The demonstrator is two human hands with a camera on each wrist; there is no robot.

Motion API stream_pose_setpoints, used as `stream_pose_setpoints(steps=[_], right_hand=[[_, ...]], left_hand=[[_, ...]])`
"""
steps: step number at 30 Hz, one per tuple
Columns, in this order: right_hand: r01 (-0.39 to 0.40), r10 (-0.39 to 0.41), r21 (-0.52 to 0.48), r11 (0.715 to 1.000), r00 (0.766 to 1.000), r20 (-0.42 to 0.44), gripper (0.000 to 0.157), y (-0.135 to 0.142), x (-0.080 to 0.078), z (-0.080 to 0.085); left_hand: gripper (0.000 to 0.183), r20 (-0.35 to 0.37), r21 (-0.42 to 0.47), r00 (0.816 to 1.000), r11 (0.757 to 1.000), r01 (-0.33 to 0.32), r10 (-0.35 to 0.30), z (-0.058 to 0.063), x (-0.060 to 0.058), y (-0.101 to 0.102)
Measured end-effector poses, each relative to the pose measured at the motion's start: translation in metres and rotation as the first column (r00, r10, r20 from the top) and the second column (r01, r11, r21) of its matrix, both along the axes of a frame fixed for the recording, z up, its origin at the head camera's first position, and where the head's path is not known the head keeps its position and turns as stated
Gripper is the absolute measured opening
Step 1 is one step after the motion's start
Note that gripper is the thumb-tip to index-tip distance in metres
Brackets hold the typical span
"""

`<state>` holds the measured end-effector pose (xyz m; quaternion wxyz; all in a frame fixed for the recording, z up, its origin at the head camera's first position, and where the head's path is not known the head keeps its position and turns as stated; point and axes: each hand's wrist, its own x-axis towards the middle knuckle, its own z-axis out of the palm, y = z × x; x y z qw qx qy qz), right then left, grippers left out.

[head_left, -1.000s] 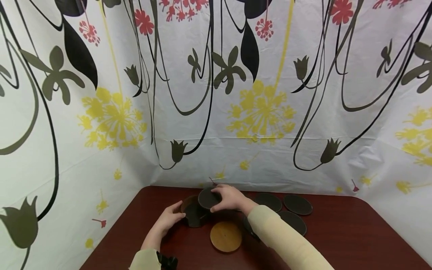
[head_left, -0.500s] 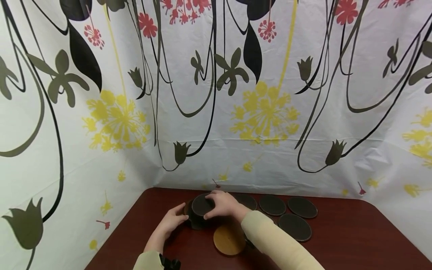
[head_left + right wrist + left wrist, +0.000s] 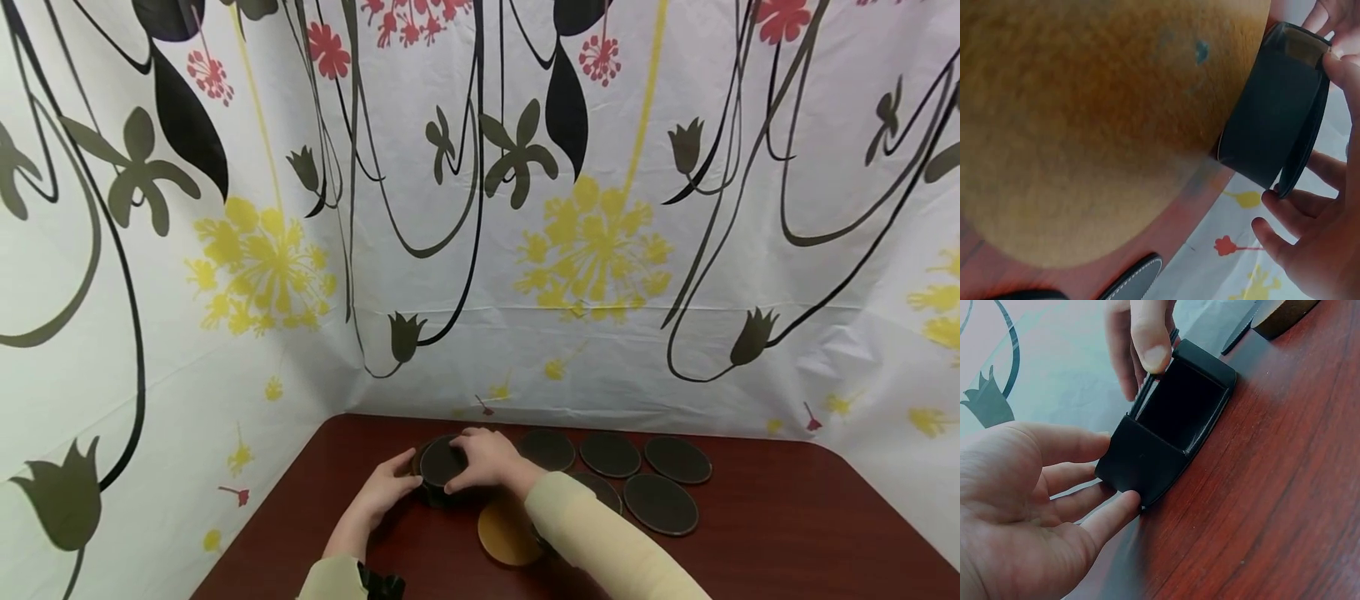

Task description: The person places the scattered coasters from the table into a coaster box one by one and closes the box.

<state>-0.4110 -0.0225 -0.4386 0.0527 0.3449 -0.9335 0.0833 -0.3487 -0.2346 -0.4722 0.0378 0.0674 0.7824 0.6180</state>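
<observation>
A round black coaster holder (image 3: 1144,456) with a cut-out side stands on the table. My left hand (image 3: 381,490) steadies it, thumb and fingertips set against its wall from two sides. My right hand (image 3: 486,462) pinches a round black coaster (image 3: 439,461) by its edges. In the head view this coaster overlaps the holder's top, hiding most of the holder. The left wrist view shows the coaster edge-on at the holder's open mouth, slightly tilted. In the right wrist view the right fingers (image 3: 1291,212) curl around the coaster's rim, with a gap between coaster and holder wall.
Several black coasters (image 3: 661,504) lie flat in two rows on the dark red table (image 3: 780,533), right of the holder. A brown wooden disc (image 3: 506,533) lies nearer, partly under the right sleeve (image 3: 592,529). A flower-patterned curtain (image 3: 465,275) hangs behind and at the left.
My right hand has moved left and slightly down, bringing the coaster over the holder's mouth. More coasters on the right have come into sight. The left hand keeps its grip on the holder.
</observation>
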Motion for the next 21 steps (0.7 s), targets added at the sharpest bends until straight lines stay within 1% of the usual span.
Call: stream_pose_setpoints(steps=[7, 14, 21], right_hand=[[0.039, -0.038, 0.013, 0.999, 0.999, -0.013, 0.077, -0.006, 0.005, -0.001], [0.071, -0.068, 0.044, 0.997, 0.996, -0.055, 0.078, -0.012, 0.010, -0.004], [0.114, -0.111, 0.085, 0.990, 0.993, -0.047, 0.079, -0.019, 0.014, -0.009]], left_hand=[[0.064, 0.009, 0.001, 1.000, 1.000, 0.003, -0.003, 0.000, -0.002, 0.001], [0.063, 0.005, -0.016, 1.000, 1.000, 0.003, -0.002, 0.000, -0.004, 0.000], [0.063, 0.004, -0.052, 1.000, 0.999, -0.007, 0.007, -0.003, -0.004, -0.002]])
